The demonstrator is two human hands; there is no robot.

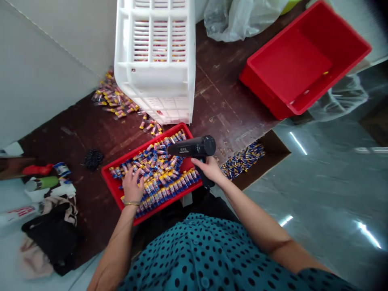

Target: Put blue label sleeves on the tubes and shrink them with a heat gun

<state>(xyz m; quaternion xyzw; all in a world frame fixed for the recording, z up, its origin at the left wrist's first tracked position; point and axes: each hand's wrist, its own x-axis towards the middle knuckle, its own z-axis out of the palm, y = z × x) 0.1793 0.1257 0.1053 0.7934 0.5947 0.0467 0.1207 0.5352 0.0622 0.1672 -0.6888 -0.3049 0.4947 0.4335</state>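
Note:
My right hand [209, 169] is wrapped round the handle of a black hair dryer [192, 147]. Its barrel points left, over a shallow red tray [117, 195]. Many small tubes [168, 193] with yellow ends and blue labels fill that tray. Along the near side they stand in neat rows; farther back they lie jumbled. At the tray's left part, my left hand [132, 186] rests on the tubes with its fingers apart, a thin bracelet on the wrist. Whether a tube is under its fingertips I cannot tell.
Behind the tray stands a white slotted crate [160, 81], with loose pink-and-yellow pieces [117, 99] beside it. A deep red bin [303, 64] is at the back right. Below the table edge, a cardboard box [273, 161] holds more tubes. Dark cloth [51, 230] lies at left.

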